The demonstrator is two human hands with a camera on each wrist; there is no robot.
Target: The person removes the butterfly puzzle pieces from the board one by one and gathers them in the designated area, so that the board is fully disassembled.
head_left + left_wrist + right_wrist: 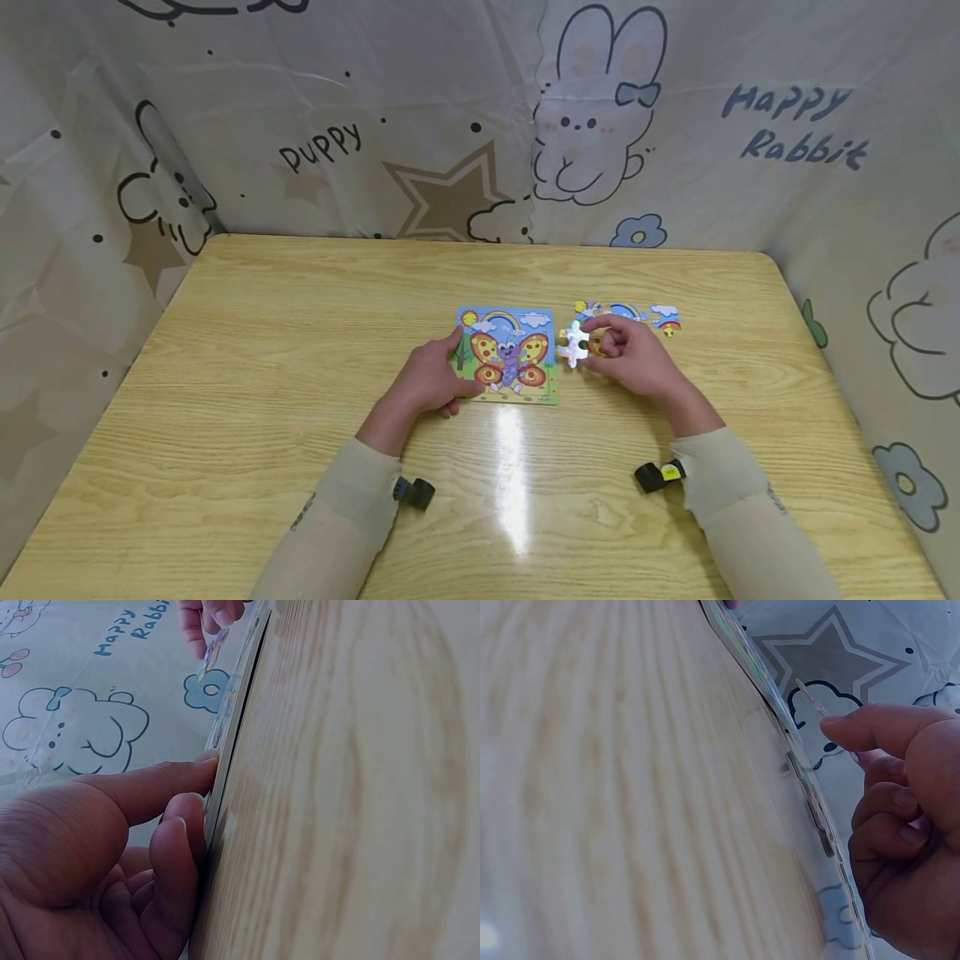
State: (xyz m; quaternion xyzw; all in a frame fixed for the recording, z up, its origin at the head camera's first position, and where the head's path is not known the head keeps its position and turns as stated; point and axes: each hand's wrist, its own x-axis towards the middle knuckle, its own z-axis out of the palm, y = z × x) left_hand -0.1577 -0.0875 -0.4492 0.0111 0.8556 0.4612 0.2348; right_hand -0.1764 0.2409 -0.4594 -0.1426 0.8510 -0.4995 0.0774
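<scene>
A square puzzle board (517,396) with a butterfly picture lies on the table. My left hand (431,375) grips its left side, thumb over the lower left corner; in the left wrist view the thumb presses the board's edge (232,724). Just right of the board, my right hand (633,354) pinches a jigsaw piece (574,344) between thumb and fingers, tilted up and shining with glare. The right wrist view shows this piece (814,698) edge-on at the fingertips. Loose puzzle pieces (665,317) lie behind and beside the right hand, which partly hides them.
The wooden table (300,333) ends at a back edge against a printed cloth (450,108) that also hangs on both sides. A small black camera is strapped on each sleeve, the left one (415,493) and the right one (658,475) low over the table.
</scene>
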